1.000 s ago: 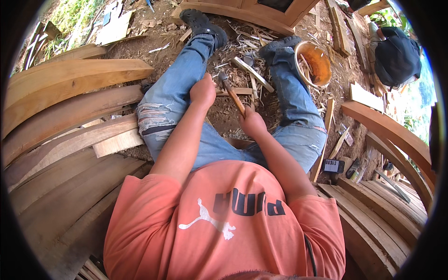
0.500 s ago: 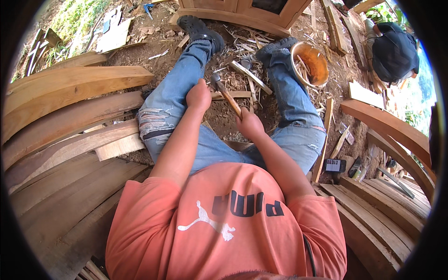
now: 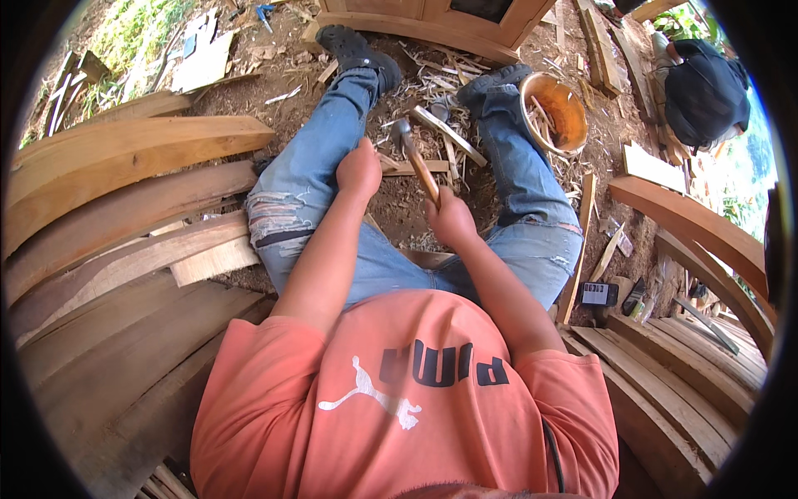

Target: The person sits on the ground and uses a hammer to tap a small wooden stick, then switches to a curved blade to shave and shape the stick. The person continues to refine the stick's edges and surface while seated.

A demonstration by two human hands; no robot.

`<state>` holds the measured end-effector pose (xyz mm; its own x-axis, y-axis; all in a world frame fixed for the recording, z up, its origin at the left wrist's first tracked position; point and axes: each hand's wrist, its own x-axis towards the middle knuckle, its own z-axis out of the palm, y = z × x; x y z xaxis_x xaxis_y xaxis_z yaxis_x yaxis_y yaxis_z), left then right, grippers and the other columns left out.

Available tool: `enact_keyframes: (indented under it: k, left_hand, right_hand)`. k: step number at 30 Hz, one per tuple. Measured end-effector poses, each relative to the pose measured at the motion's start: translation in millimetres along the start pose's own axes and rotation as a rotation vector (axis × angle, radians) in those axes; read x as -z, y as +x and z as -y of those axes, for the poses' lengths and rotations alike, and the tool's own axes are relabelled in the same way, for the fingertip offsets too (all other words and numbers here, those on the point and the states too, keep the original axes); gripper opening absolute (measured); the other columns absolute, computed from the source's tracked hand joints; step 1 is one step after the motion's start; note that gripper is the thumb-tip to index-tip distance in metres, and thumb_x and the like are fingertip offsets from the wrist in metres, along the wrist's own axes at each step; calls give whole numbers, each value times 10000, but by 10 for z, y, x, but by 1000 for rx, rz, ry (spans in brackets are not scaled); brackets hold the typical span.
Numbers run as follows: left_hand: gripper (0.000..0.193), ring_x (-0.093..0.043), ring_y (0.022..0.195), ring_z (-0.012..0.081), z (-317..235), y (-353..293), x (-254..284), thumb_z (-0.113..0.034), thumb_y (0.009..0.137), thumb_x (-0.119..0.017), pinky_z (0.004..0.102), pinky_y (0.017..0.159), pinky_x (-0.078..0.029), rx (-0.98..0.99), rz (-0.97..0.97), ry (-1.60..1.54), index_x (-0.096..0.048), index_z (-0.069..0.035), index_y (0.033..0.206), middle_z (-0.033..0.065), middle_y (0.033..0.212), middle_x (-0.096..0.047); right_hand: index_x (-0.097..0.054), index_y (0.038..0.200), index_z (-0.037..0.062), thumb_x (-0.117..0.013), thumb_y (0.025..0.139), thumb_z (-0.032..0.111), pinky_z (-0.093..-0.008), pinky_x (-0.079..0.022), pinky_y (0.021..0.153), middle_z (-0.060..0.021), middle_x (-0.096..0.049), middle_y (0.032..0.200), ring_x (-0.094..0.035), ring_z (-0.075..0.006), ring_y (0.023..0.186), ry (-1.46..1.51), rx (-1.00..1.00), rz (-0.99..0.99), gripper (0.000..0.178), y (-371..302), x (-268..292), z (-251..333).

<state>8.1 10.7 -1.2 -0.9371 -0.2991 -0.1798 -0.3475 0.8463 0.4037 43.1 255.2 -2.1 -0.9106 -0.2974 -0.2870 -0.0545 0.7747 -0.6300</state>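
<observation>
My right hand (image 3: 451, 219) is wrapped round the wooden handle of a hammer (image 3: 422, 173). The hammer tilts up and to the left, its metal head just right of my left hand (image 3: 359, 170). That left hand is a closed fist beside my left shin; whatever its fingers grip is hidden. Right of the fist, a short wooden strip (image 3: 418, 167) lies across the ground between my legs. Just beyond the hammer, a pale piece of wood (image 3: 450, 135) lies slantwise among shavings.
A bucket (image 3: 573, 148) with wood scraps stands by my right foot. Curved timbers (image 3: 141, 145) and stacked boards are at my left; more planks (image 3: 665, 366) and a phone (image 3: 599, 293) lie at right. Ahead is a wooden cabinet (image 3: 428, 32). Another person (image 3: 705, 91) is at far right.
The hammer head has shifted right and slightly away from my left fist, and my right hand has moved a little right with it. My left hand has barely moved.
</observation>
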Motion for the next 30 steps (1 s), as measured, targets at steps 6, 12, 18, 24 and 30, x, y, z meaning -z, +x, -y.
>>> enact_keyframes:
  k: [6, 12, 18, 24, 30]
  left_hand:
    - [214, -747, 975, 459, -2, 24, -31, -219, 1061, -633, 602, 826, -569, 20, -8, -16, -609, -30, 1159, 248, 984, -770]
    - [210, -743, 994, 462, -18, 54, -34, -219, 1063, -630, 597, 844, -566, 60, 4, -11, -615, -39, 1170, 234, 1000, -774]
    - [206, -741, 999, 465, -75, 61, 10, -222, 1077, -609, 596, 842, -567, 60, 37, -4, -600, -42, 1177, 236, 1032, -773]
    - [233, -744, 1001, 452, -36, 26, 11, -235, 1057, -659, 591, 849, -570, 82, 19, 4, -600, -41, 1171, 252, 1032, -766]
    - [236, -748, 983, 456, -28, 51, -14, -231, 1061, -648, 598, 826, -571, 42, 5, -20, -588, -31, 1172, 248, 1018, -772]
  right_hand:
    - [-590, 1131, 33, -670, 1030, 283, -613, -563, 817, -274, -740, 930, -723, -502, 911, -35, -6, 58, 281, -11, -85, -14]
    - [-578, 1107, 38, -672, 1023, 287, -623, -556, 806, -276, -740, 929, -722, -502, 906, -44, 49, 29, 279, -61, -19, 65]
    - [-586, 1064, 45, -671, 1024, 282, -628, -556, 806, -293, -735, 924, -714, -523, 899, -115, -60, 118, 255, -33, -163, -155]
    - [-596, 1107, 29, -653, 1046, 299, -611, -558, 805, -289, -738, 941, -717, -510, 916, 44, 0, -21, 282, 28, 41, 30]
    - [-607, 1127, 33, -670, 1036, 297, -602, -563, 811, -287, -744, 951, -719, -515, 921, -76, -67, 101, 286, 16, -158, -169]
